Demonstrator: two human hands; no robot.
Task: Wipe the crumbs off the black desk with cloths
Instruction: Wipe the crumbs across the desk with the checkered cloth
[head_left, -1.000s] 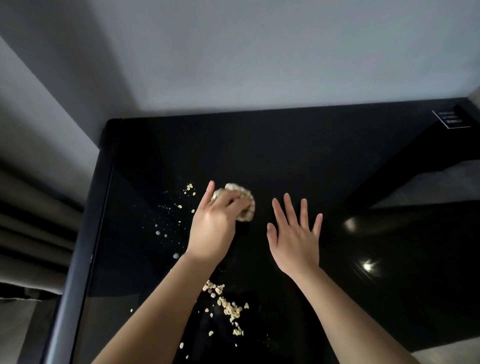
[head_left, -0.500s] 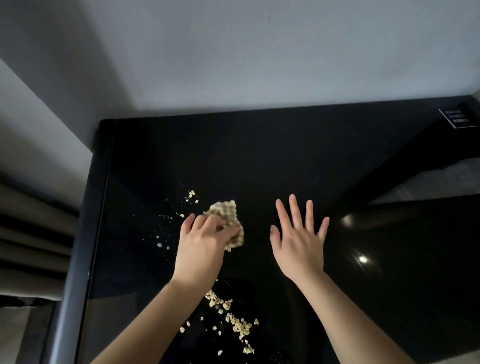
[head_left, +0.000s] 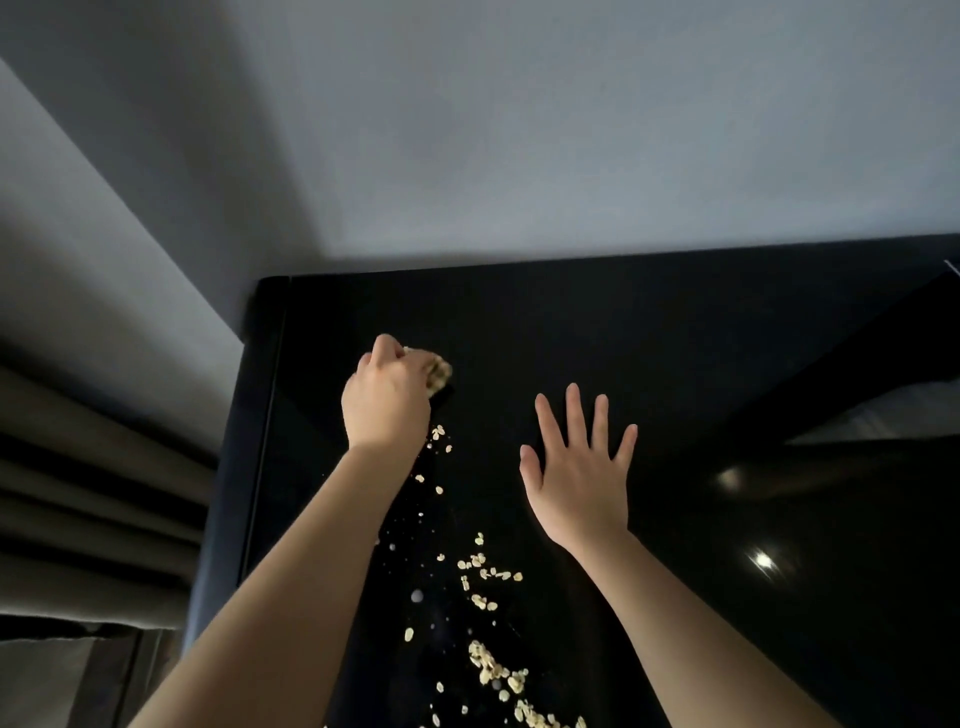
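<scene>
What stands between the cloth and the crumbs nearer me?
Nothing visible. The cloth, gripped by the left hand, has only bare black desk between it and the crumbs. The right hand, fingers spread, is off to their right.

glossy black desk (head_left: 675, 364), woven waffle cloth (head_left: 439, 375), matt wall (head_left: 519, 130)

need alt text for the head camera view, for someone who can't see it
A person's left hand grips a crumpled cloth on a glossy black desk, toward its far left corner. The right hand is open, fingers spread, beside it. Pale crumbs trail across the desk from the left hand toward the camera.
</scene>
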